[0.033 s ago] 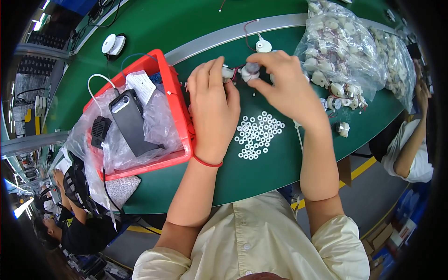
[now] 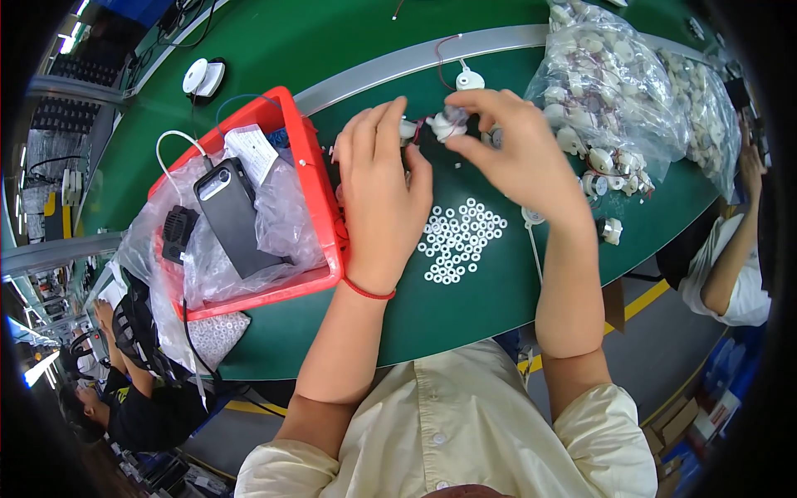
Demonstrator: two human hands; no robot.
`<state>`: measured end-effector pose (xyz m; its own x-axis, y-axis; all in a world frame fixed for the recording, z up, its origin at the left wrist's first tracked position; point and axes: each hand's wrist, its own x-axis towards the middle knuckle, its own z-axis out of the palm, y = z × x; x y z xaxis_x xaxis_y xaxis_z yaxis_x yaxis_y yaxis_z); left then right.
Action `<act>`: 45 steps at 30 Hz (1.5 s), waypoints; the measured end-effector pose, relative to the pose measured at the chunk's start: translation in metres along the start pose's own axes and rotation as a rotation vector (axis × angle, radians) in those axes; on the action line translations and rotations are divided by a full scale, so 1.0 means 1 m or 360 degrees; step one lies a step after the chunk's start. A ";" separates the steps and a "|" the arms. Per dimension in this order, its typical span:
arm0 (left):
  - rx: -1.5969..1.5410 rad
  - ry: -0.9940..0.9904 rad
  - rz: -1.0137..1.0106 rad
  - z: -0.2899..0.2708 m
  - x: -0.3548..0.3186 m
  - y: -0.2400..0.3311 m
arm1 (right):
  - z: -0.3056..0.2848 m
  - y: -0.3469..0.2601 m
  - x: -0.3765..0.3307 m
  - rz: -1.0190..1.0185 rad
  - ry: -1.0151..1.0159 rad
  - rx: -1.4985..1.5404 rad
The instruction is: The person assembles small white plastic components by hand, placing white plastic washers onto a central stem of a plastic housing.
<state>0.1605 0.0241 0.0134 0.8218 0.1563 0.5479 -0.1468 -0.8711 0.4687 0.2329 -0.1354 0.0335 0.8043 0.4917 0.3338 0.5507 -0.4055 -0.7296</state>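
My right hand [image 2: 535, 162] pinches a small white motor part [image 2: 448, 124] between thumb and forefinger; its greyish round end is blurred. Thin dark red wires run from it toward my left hand [image 2: 378, 183]. The left fingers curl around another whitish part [image 2: 408, 129], mostly hidden behind them. Below both hands, a loose pile of small white rings [image 2: 461, 239] lies on the green tabletop [image 2: 473, 307]. A round white part with a wire [image 2: 470, 80] lies beyond my right hand, and a white disc with a long stem [image 2: 533, 216] is under its wrist.
A red bin [image 2: 334, 249] with plastic wrap and a black phone-like device [image 2: 237, 216] stands left. Clear bags of white motor parts [image 2: 598, 91] sit at the far right, with loose ones [image 2: 618, 170] before them. A white spool [image 2: 196, 76] lies far left. Other people work at both sides.
My right hand has shifted slightly to the right with the white motor part, which has turned a little. My left thumb has moved slightly; the left hand otherwise stays in place.
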 end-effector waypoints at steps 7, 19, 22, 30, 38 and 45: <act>-0.0585 0.0004 -0.0117 -0.003 0.002 0.017 | -0.025 0.000 0.001 0.0635 -0.0286 0.1023; -0.1278 0.0109 -0.0580 0.002 -0.002 0.013 | -0.019 0.003 0.003 0.0613 -0.0656 0.1300; -0.1430 0.0073 -0.0611 0.001 -0.001 0.014 | -0.015 0.003 0.002 0.0639 -0.0596 0.1292; -0.1393 -0.0028 -0.0666 -0.005 0.001 0.010 | -0.012 0.004 0.002 0.0677 -0.0585 0.1345; -0.1328 0.0036 -0.0602 -0.005 0.001 0.013 | -0.012 0.006 0.001 0.0781 -0.0666 0.1632; -0.1292 0.0073 -0.0579 -0.004 0.002 0.013 | -0.010 0.008 0.002 0.0794 -0.0673 0.1648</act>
<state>0.1578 0.0148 0.0232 0.8733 0.3926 0.2885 -0.2402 -0.1684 0.9560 0.2407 -0.1452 0.0344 0.6342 0.7475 -0.1976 -0.3898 0.0884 -0.9167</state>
